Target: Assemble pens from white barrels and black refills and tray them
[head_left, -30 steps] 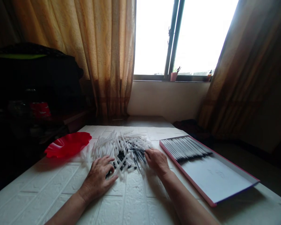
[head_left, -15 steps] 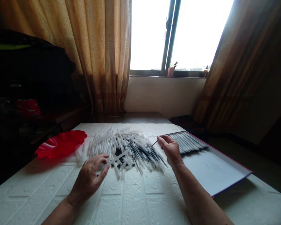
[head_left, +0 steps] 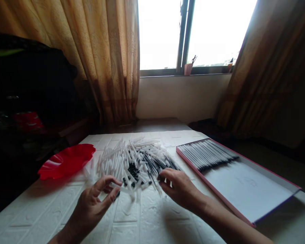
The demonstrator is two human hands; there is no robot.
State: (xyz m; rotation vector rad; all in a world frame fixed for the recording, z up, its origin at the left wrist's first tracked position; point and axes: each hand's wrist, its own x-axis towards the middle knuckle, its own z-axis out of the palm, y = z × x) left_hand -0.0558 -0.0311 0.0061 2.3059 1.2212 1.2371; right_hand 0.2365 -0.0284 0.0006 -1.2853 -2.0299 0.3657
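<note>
My left hand [head_left: 98, 200] pinches a translucent white pen tube [head_left: 125, 188] between thumb and fingers, its free end pointing right. To the right, my right hand [head_left: 179, 186] is closed at the fingertips on a thin dark pen refill [head_left: 159, 177], of which only a small dark bit shows. Between and beyond both hands lies a loose pile of white tubes [head_left: 113, 157]. Small black caps [head_left: 133, 171] are heaped at its near side. Several dark refills [head_left: 152, 162] lie at the pile's right, partly behind my right hand.
A shallow box [head_left: 234, 206] with a pink-red rim stands at the right, a row of white pens with black ends [head_left: 208, 154] across its far part. At the left is a red wavy-edged dish [head_left: 66, 161]. The white brick-patterned table [head_left: 127, 223] lies below.
My right hand has come down and toward my left hand, away from the box, with the refill. My left hand still pinches the tube, now lower. The view has shifted slightly.
</note>
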